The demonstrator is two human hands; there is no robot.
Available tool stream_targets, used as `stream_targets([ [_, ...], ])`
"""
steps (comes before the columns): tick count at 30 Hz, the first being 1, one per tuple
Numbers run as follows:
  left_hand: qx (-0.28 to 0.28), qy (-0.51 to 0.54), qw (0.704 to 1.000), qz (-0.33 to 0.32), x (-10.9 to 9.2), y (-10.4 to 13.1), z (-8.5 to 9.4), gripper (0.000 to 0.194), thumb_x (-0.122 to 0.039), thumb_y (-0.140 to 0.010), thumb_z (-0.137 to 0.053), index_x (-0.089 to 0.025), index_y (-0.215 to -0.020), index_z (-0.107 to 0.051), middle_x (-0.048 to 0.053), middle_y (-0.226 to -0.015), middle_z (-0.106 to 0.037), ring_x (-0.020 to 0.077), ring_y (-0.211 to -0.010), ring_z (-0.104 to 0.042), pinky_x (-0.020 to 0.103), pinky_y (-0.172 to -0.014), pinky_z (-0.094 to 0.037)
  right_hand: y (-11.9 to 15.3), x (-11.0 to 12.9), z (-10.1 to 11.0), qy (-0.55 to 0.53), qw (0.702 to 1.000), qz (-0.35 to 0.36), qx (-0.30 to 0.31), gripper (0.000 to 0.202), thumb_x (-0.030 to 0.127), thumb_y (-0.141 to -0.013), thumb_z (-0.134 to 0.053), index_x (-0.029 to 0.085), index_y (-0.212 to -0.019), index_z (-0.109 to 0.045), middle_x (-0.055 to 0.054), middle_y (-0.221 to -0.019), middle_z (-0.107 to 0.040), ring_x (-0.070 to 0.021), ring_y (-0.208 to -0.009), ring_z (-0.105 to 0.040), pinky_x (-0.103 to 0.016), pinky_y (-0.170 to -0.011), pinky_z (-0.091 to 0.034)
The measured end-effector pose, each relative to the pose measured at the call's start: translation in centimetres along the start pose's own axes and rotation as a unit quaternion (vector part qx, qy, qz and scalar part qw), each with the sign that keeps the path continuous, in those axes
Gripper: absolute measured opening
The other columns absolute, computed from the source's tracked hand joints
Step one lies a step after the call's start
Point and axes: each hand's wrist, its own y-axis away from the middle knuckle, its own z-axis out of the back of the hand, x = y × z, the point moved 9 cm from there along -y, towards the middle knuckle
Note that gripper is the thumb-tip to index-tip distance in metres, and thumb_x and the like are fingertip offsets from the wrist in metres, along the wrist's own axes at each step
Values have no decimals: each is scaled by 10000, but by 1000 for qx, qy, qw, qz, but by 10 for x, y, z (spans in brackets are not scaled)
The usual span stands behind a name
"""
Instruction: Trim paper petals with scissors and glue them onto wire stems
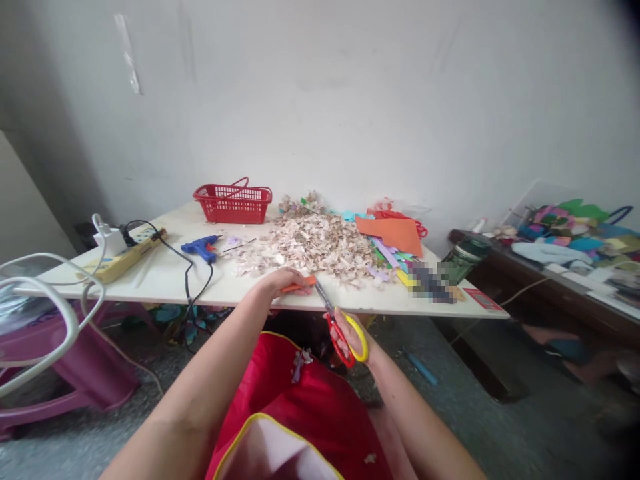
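Observation:
My left hand (286, 281) is closed on a small orange strip (300, 285), which looks like foam or paper, at the front edge of the table. Scissors (345, 337) with one red and one yellow handle loop are in my right hand (341, 333), its fingers in the loops. Their blades point up and left, and the tips meet the right end of the strip. Whether the blades are cutting into it I cannot tell. Just beyond my hands lies a wide heap of pale shell-like flakes (320, 243). A larger orange sheet (393, 233) rests right of the heap.
At the back left stands a red basket (233, 212). A blue glue gun (201, 248) and a yellow power strip (125, 257) with cables lie on the left. Coloured strips and a dark green jar (463, 257) are at right. A purple stool (65, 360) stands below left.

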Motion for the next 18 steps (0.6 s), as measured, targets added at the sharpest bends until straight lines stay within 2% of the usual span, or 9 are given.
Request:
stream_targets([
  [8,12,1,1000,29,3,-3,-1,74,-108,-632,-599,-137,-592,-654,43,-641,-682,148,-650,-630,222,-680,-488,1,-2,-3,-12,1000,-10,0,514,569,-822,-345,109,-961,-527,13,-529,-509,-41,-333,-396,-141,-304,-299],
  [10,19,1,999,32,3,-3,-2,70,-115,-634,-603,-136,-600,-660,52,-665,-684,147,-642,-625,222,-654,-492,2,-2,-4,-18,1000,-15,-1,467,523,-842,-361,106,-965,-531,-4,-598,-543,-47,-391,-449,-146,-335,-342],
  [13,21,0,999,34,1,-3,-2,39,-107,-605,-625,-124,-597,-660,72,-687,-684,145,-631,-616,219,-604,-485,3,-4,-4,-31,999,-23,-4,330,389,-861,-438,120,-1031,-524,-44,-850,-586,-95,-640,-565,-231,-540,-482],
  [15,20,-17,999,36,1,-3,-1,32,-109,-595,-627,-112,-595,-659,81,-667,-676,134,-598,-601,205,-545,-461,3,-5,-4,-42,999,-28,-8,297,324,-853,-475,138,-1082,-510,-65,-1015,-559,-142,-827,-569,-323,-694,-495],
  [18,17,-67,997,37,-1,-3,-1,68,-154,-610,-617,-108,-584,-659,58,-550,-633,103,-476,-525,198,-419,-369,5,-6,-4,-60,998,-31,-14,312,309,-848,-485,150,-1116,-499,-78,-1104,-528,-177,-933,-545,-378,-777,-472],
])
